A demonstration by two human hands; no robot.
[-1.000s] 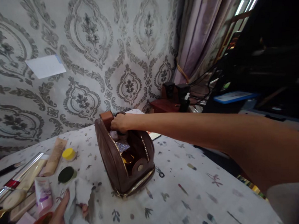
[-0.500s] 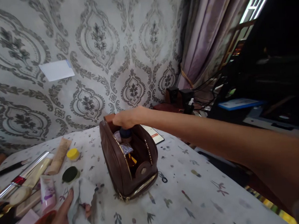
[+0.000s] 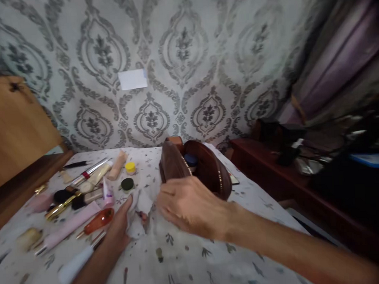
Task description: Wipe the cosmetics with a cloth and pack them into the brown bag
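A brown zip bag (image 3: pixel 174 162) stands open on the patterned cloth, with a dark blue lid (image 3: pixel 191 160) showing inside. My right hand (image 3: pixel 188 205) is closed at the near side of the bag, fingers curled down; what it grips, if anything, is hidden. Left of it, my left hand (image 3: pixel 125 219) holds a crumpled white tissue (image 3: pixel 138 212). Close by lie a dark green round lid (image 3: pixel 127 184), a yellow-lidded jar (image 3: pixel 130 168), a white and purple tube (image 3: pixel 108 193) and an orange bottle (image 3: pixel 98 221).
Several cosmetics, including a pink tube (image 3: pixel 71 224) and a gold-trimmed item (image 3: pixel 58 208), spread over the left of the cloth. A wooden panel (image 3: pixel 17 125) stands at the far left. A dark red surface (image 3: pixel 257 164) with clutter lies to the right.
My right hand has moved from the bag's far end to its near side. The view has turned left, bringing more cosmetics and the wooden panel into sight. My left hand still holds the tissue.
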